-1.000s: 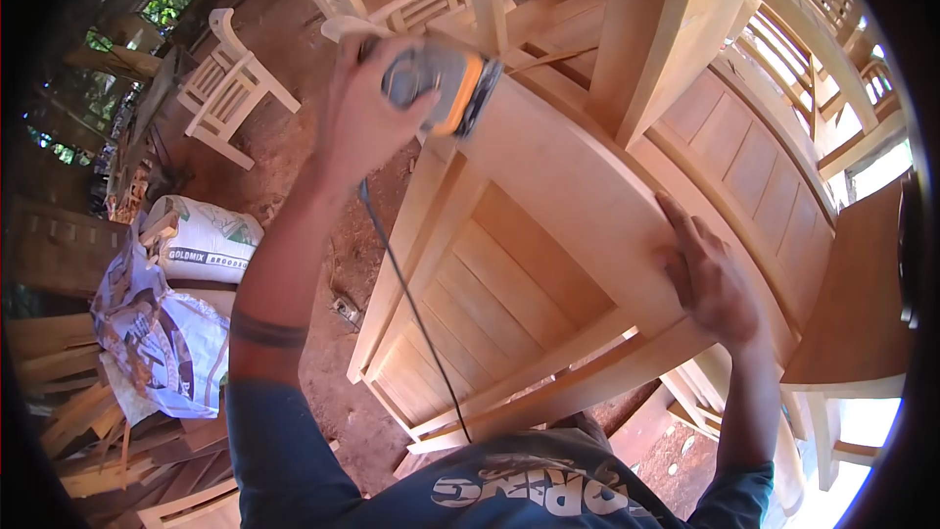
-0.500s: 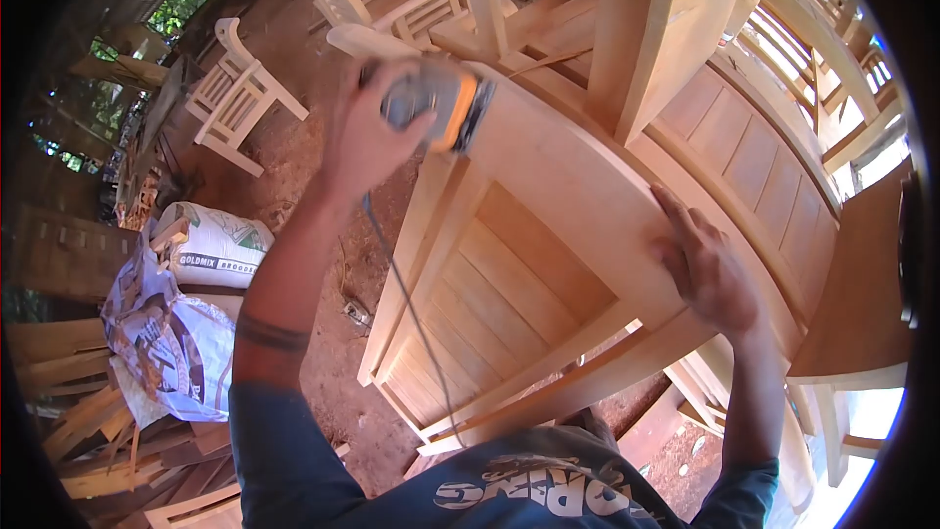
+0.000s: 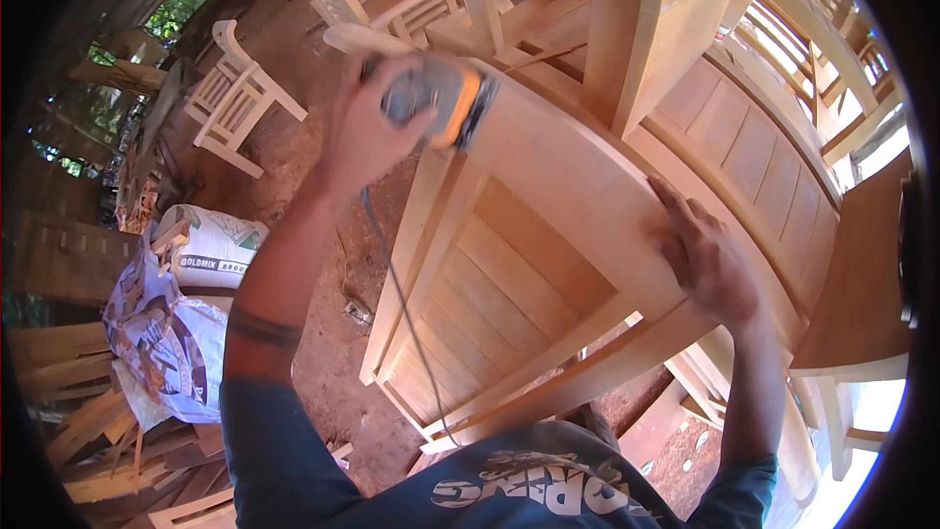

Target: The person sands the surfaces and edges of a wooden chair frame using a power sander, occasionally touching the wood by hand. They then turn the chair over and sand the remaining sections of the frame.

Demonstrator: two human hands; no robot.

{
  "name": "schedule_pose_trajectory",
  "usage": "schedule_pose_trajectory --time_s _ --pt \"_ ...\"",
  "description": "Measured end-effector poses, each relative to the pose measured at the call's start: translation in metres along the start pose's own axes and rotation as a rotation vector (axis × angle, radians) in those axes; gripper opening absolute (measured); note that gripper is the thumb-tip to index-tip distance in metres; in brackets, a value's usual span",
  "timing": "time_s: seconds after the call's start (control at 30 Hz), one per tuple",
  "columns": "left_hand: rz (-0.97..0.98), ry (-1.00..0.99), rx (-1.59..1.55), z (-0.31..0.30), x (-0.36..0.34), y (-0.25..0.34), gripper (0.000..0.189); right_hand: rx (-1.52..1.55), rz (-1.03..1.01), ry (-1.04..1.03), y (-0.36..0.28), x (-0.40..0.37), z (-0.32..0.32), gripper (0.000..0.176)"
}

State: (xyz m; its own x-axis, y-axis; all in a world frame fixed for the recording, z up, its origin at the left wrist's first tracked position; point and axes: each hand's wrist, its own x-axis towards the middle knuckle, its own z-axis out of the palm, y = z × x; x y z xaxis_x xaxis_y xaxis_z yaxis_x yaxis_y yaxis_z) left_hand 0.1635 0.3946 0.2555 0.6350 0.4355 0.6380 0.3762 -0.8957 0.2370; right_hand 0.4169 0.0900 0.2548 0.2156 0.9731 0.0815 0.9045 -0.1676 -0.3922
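A grey-and-orange power sander [image 3: 446, 103] is in my left hand [image 3: 367, 122], slightly blurred, with the fingers wrapped round its body. It sits against the far left end of a curved wooden rail [image 3: 578, 167] on a paneled piece of furniture [image 3: 519, 264]. From the sander a thin cord [image 3: 401, 289] runs down across the panel toward my body. My right hand [image 3: 715, 269] rests on the other end of the rail, its fingers stretched along the upper edge and touching the wood.
A slatted wooden chair [image 3: 240, 98] stands on the dirt floor at left. Below it are a white sack [image 3: 211, 245], a torn printed bag [image 3: 171, 353] and wood offcuts [image 3: 108, 431]. A thick wooden post [image 3: 661, 29] rises behind the rail, beside another paneled piece [image 3: 744, 137].
The view has shifted slightly. The sander stays at the rail's left end in my left hand, and my right hand keeps its place on the rail.
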Motion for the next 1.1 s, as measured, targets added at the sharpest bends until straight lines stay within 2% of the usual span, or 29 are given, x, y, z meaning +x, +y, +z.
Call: schedule_pose_trajectory --time_s 0.07,0.17,0.27,0.37,0.47,0.57,0.67,0.77,0.87,0.93,1.0,1.1 --pt "-0.072 0.008 -0.019 -0.003 0.032 0.008 0.05 -0.006 0.03 -0.026 -0.004 0.0 -0.004 0.056" --pt "-0.11 0.0 -0.024 -0.005 0.043 0.005 0.049 0.0 -0.011 0.014 -0.001 -0.001 -0.001 0.056" --pt "-0.093 0.013 0.068 -0.002 0.0 -0.009 0.049 -0.016 -0.021 0.023 0.003 -0.001 0.001 0.056" --pt "-0.019 -0.03 0.004 -0.003 -0.045 -0.013 0.051 -0.014 -0.002 0.044 0.0 -0.003 0.002 0.055" --pt "-0.037 -0.031 0.012 -0.001 -0.037 -0.01 0.054 0.027 0.082 -0.043 -0.007 -0.001 -0.004 0.056" --pt "-0.095 0.05 -0.035 0.003 0.008 -0.005 0.056 -0.019 0.021 0.021 -0.004 -0.002 0.0 0.055" --pt "-0.273 0.033 -0.087 -0.001 0.039 -0.006 0.055 -0.008 -0.021 0.039 -0.002 -0.002 0.001 0.055" --pt "-0.233 0.099 0.061 0.007 0.009 -0.018 0.054 0.006 -0.032 0.041 0.002 -0.001 0.002 0.055" --pt "-0.35 0.031 -0.071 0.005 -0.047 -0.014 0.053 -0.007 -0.029 0.048 0.0 0.0 0.003 0.054" --pt "-0.286 0.056 0.031 0.011 -0.091 -0.024 0.052 0.001 0.001 0.026 -0.003 0.0 0.0 0.054" --pt "-0.362 0.035 -0.045 0.015 -0.13 -0.027 0.051 0.011 0.013 0.019 -0.005 0.0 -0.001 0.054" --pt "-0.371 0.05 -0.082 0.011 -0.137 -0.024 0.05 0.016 -0.012 0.036 -0.003 0.0 0.0 0.054"
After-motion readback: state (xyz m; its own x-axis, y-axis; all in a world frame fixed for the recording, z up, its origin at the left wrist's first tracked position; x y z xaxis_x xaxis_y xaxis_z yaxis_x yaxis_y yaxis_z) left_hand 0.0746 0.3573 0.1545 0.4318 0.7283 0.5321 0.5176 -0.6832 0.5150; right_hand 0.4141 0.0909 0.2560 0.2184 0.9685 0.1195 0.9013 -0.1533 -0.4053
